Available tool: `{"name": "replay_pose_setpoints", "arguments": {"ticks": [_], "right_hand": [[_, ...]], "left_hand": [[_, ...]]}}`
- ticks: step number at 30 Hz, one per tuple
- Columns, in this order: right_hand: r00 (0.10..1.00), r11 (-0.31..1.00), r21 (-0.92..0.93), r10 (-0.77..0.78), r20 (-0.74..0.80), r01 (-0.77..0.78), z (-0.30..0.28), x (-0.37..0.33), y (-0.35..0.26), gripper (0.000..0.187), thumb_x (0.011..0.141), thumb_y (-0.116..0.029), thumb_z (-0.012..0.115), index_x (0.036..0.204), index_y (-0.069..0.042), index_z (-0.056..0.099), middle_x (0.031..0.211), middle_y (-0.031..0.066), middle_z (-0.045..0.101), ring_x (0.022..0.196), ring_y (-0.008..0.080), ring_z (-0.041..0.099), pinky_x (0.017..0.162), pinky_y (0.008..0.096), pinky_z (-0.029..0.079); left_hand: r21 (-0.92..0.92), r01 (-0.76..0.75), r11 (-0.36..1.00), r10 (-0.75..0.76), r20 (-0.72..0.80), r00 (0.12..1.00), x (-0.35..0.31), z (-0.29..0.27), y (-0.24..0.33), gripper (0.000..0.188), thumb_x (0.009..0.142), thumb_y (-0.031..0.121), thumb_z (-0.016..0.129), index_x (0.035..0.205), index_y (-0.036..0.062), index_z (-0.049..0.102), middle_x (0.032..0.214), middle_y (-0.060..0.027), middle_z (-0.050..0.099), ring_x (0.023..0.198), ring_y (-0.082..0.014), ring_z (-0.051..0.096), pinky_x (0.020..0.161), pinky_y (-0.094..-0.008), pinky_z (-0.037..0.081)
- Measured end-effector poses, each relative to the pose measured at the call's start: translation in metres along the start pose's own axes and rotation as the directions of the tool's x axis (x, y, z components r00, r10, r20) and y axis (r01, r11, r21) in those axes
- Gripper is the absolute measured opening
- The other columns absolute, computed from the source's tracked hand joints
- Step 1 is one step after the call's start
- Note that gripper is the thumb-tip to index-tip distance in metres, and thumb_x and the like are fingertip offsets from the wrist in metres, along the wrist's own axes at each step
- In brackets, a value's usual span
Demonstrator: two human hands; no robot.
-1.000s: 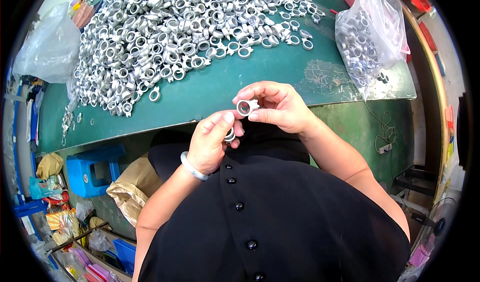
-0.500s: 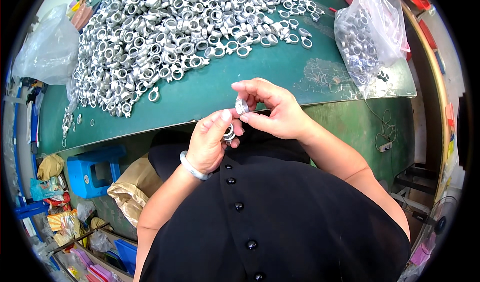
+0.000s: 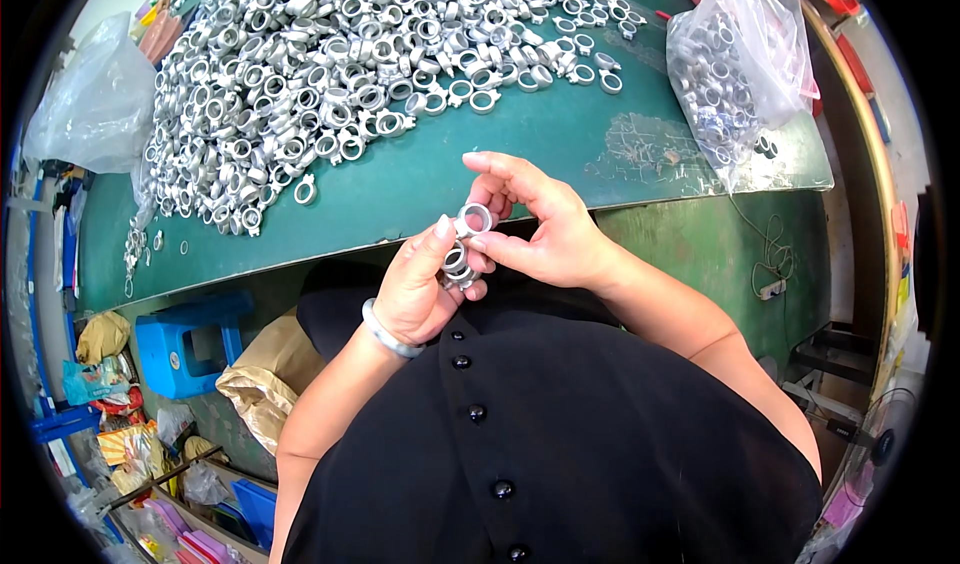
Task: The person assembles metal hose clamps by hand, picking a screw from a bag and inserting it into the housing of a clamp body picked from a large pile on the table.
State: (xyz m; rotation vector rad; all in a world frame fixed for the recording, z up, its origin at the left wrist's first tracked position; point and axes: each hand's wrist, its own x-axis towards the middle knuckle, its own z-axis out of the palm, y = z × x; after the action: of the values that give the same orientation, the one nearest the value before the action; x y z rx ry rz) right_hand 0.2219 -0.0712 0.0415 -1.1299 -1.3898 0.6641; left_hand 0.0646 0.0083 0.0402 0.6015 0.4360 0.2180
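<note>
My left hand [image 3: 412, 289], with a pale bangle at its wrist, is closed around a few silver-grey metal rings [image 3: 456, 262] lying in its palm and fingers. Above them, one more metal ring [image 3: 474, 220] is turned with its round opening facing up. My right hand [image 3: 545, 226] grips that ring between thumb and fingers, with the index finger raised off it. The left thumb tip is close beside the same ring. Both hands are together just over the near edge of the green table [image 3: 420, 179].
A large heap of similar metal rings [image 3: 330, 64] covers the far part of the table. A clear bag of rings [image 3: 715, 84] stands at the right, an empty-looking plastic bag [image 3: 95, 104] at the left. Below are a blue stool [image 3: 185, 349] and a brown sack [image 3: 265, 384].
The ring at my right fingertips has turned from edge-on to showing its opening, and sits slightly nearer the left thumb. More of the rings in my left hand show.
</note>
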Motion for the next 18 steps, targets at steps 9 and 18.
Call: {"name": "replay_pose_setpoints", "arguments": {"ticks": [9,18], "right_hand": [[1.000,1.000,-0.003,-0.014,0.008,0.014,-0.0001,-0.0013,-0.0012,0.057,0.075,0.002,0.061,0.126,-0.004,0.038,0.094,0.0067,0.055,0.082,0.0123,0.054,0.068,0.0254,0.044],[0.998,0.998,0.056,-0.017,-0.067,0.021,0.0058,-0.0018,0.0017,0.056,0.070,0.002,0.063,0.122,-0.006,0.045,0.092,0.0067,0.056,0.077,0.0139,0.055,0.064,0.0262,0.046]], "left_hand": [[-0.127,0.049,0.991,-0.043,0.048,0.998,0.0031,-0.0074,-0.0008,0.041,0.085,0.047,0.047,0.096,0.0089,0.056,0.072,0.0000,0.057,0.070,-0.0129,0.052,0.055,-0.0243,0.040],[-0.121,0.016,0.992,-0.005,0.093,0.996,0.0028,-0.0103,-0.0011,0.042,0.085,0.050,0.047,0.094,0.0094,0.055,0.072,0.0006,0.057,0.073,-0.0129,0.051,0.056,-0.0240,0.040]]}}
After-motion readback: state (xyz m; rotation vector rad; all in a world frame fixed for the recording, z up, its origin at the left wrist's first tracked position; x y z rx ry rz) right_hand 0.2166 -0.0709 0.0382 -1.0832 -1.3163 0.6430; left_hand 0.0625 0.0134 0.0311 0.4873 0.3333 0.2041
